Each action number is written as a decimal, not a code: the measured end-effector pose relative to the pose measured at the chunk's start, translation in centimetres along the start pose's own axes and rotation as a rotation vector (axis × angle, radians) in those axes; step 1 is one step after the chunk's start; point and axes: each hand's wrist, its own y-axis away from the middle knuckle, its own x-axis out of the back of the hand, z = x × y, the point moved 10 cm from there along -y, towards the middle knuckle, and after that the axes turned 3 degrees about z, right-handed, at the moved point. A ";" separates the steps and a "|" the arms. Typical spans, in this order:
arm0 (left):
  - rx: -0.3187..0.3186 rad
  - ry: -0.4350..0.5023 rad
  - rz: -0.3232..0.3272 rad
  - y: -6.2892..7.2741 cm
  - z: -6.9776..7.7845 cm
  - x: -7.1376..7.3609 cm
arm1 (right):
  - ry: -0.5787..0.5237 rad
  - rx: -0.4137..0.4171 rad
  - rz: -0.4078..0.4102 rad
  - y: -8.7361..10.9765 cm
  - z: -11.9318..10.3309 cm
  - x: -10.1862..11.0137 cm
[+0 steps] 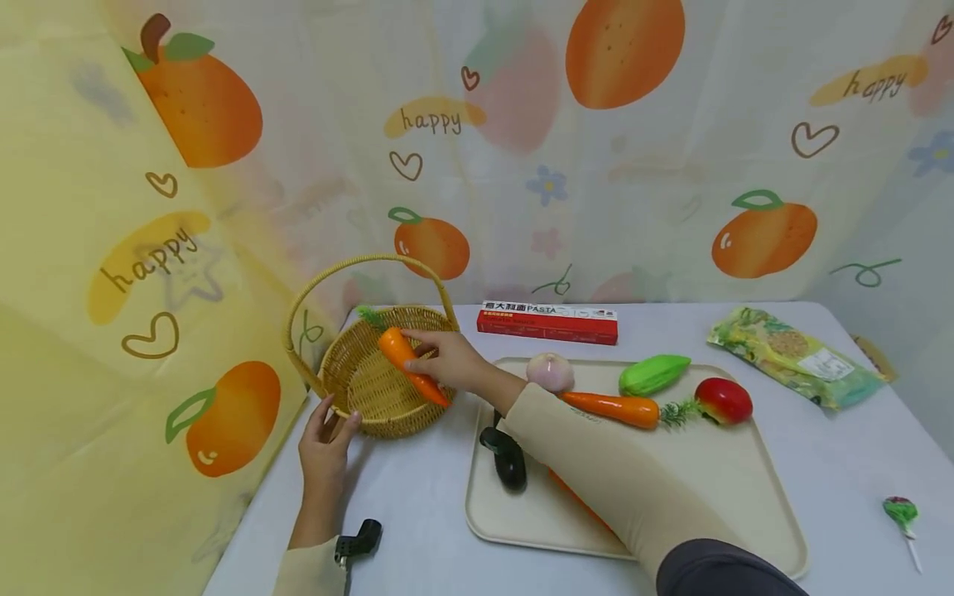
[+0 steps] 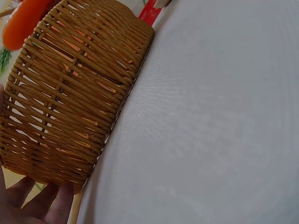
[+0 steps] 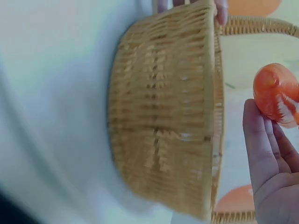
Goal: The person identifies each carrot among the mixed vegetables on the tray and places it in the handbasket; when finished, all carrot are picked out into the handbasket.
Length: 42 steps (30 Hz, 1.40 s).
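Cloth (image 1: 231,422) printed with oranges hangs along the left margin of my head feed. Beside it, the left hand (image 1: 325,447) grips the near-left rim of the basket (image 1: 398,426), thumb and fingers bent round the edge. I judge this hold to be a brace: the basket looks light and could slide on the smooth table covering. Its wall is woven from tan, cord-like strands with narrow gaps; one arched handle spans the top.

Above the basket's mouth, the right hand (image 1: 450,360) holds the carrot (image 1: 400,348), closed just enough to pinch the thicker part, with fingers extended rather than wrapped. The carrot slants, leafy end toward the far left, tip toward the near right. I judge that a grasp at the heavier end helps balance it. Its skin is glossy and plastic-looking. I cannot confirm whether the tip touches the rim.

Further right, the flat beige tray (image 1: 708,497) has a raised lip, presumably to stop rounded items rolling off. It carries the dark, shiny eggplant (image 1: 509,462), the bulbous garlic (image 1: 550,372), a second carrot (image 1: 614,410), the ridged green vegetable (image 1: 656,375) and the smooth red fruit (image 1: 725,401). Behind it lies the straight-edged pasta box (image 1: 547,323). Rightmost: the crinkled bag (image 1: 797,356) and, nearer, the lollipop (image 1: 902,511).
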 end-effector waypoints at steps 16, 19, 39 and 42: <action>-0.002 -0.003 0.009 -0.2 0.7 0.4 | 0.066 0.056 0.021 -3.8 -2.0 -5.5; -0.004 0.017 0.006 -0.1 0.7 0.4 | 0.074 0.061 0.039 -4.1 -2.0 -5.7; 0.010 -0.022 0.005 0.2 0.1 0.2 | 0.131 0.042 0.023 -5.6 0.6 -7.5; 0.007 -0.014 -0.003 0.2 0.1 0.1 | 0.143 0.039 0.018 -5.8 0.8 -7.6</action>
